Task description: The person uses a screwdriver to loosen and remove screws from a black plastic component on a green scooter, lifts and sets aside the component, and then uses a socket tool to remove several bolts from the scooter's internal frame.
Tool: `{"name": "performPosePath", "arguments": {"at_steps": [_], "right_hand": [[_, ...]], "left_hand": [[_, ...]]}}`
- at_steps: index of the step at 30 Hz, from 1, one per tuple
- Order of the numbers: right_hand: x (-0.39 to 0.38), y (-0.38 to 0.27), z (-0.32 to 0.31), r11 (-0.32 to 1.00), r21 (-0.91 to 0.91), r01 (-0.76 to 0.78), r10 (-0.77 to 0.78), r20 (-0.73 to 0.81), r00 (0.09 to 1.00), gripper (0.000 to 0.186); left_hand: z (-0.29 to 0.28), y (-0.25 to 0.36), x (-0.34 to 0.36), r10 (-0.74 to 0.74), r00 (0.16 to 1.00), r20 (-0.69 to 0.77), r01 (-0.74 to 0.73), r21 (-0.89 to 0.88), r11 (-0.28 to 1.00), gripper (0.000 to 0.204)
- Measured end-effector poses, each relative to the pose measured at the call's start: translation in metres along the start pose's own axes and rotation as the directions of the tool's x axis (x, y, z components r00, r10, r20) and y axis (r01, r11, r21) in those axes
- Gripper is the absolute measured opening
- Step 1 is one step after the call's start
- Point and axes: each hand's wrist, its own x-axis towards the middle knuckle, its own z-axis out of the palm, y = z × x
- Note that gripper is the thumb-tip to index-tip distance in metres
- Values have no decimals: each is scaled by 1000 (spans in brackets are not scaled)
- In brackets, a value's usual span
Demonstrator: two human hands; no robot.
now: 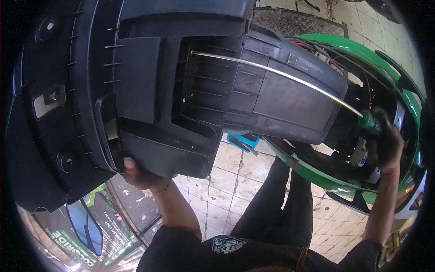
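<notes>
My left hand [142,177] grips the lower edge of a large black plastic panel [136,77] beside a slot at the lower left. My right hand [385,140] is wrapped round the green handle of a long screwdriver [290,77]. Its silver shaft runs left across a black plastic housing [299,102], with the tip at the upper corner of the panel's rectangular recess. Whether the tip sits in a screw is too small to tell. Under my right hand lies the inside of a green body shell [367,56] with cables along its upper side.
A metal tread plate [299,22] lies on the tiled floor [235,172] at the top. A light blue object [242,143] shows below the housing. At the lower left are printed boards [108,213] and a dark glossy oblong piece [86,226]. My legs show at the bottom middle.
</notes>
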Motion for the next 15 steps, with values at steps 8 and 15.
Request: {"name": "performPosePath", "arguments": {"at_steps": [8, 15], "right_hand": [[3, -4, -42, 965, 205, -165, 142, 122, 982, 61], [-5, -17, 6, 743, -455, 490, -584, -85, 807, 74]], "left_hand": [[-5, -2, 7, 43, 992, 117, -38, -45, 998, 51], [2, 11, 3, -172, 979, 108, 195, -275, 941, 46]]}}
